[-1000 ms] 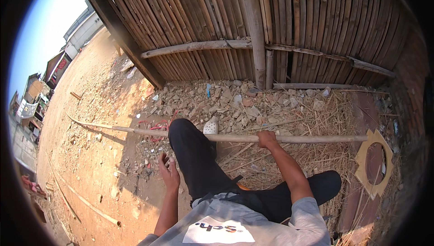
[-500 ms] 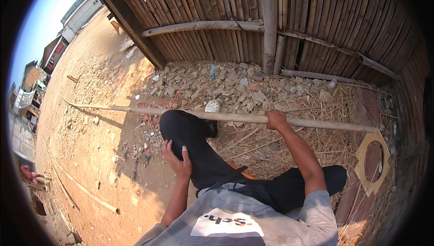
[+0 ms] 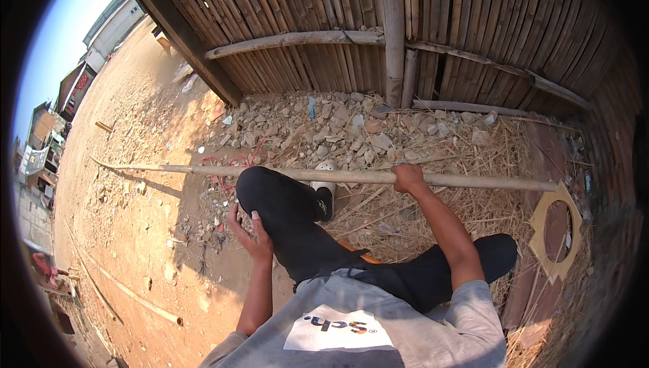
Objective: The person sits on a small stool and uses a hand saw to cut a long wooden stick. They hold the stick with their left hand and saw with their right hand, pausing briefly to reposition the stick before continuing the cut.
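Observation:
A long bamboo pole (image 3: 351, 176) lies crosswise ahead of me, just beyond my raised left knee. The fingers of my right hand (image 3: 408, 178) wrap around it right of its middle. Its thin tip reaches over the dirt at far left, while the thick end comes up to a flat tan board with a round hole (image 3: 541, 233); whether they touch I cannot tell. My left hand (image 3: 253, 236) is beside the raised knee (image 3: 253, 189), fingers apart and nothing in it. One foot in a pale perforated clog (image 3: 324, 175) shows behind the pole.
A bamboo-slat wall (image 3: 304, 3) closes off the far side, with broken stones (image 3: 338, 124) along its foot. Dry straw (image 3: 466, 212) covers the ground at right. More bamboo poles (image 3: 138, 298) lie on the dirt at left. A person (image 3: 44, 270) is at the far left edge.
My left hand has shifted slightly left and down along the knee. More of the clog shows. The pole stays in my right hand, and the whole view has shifted a little.

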Demonstrator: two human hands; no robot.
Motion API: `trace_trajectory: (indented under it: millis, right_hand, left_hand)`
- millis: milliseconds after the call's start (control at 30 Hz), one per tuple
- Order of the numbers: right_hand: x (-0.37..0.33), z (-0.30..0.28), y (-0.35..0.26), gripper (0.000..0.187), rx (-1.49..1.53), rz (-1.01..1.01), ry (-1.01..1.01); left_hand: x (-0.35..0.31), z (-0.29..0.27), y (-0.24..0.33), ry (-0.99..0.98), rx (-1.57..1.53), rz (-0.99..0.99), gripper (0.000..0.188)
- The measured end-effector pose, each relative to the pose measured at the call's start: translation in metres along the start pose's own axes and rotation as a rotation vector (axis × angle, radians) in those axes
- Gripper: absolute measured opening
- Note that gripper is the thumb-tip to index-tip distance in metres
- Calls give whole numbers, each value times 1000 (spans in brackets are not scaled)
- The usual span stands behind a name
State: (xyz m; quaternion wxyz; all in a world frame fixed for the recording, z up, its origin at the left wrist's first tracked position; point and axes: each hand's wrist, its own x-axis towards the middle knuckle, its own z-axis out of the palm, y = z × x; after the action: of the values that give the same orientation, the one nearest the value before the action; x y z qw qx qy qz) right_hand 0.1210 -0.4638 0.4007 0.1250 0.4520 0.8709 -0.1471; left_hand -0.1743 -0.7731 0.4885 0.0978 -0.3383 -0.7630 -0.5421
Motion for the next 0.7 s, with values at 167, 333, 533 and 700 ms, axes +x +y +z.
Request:
trace_trajectory:
  millis: [167,333,533,700]
  right_hand:
    - [51,21,57,32,42,61,-66]
    - [86,57,187,37,67,211,-114]
    - [173,94,378,36,28,349,-23]
    - [191,108,423,43,88,382,-11]
  left_hand:
    - [82,71,7,18,-99,-8,46]
    - [91,198,6,-89,-20,-53,48]
    - [81,423,92,-250,18,257,46]
    - [31,506,125,-493,-170,102,47]
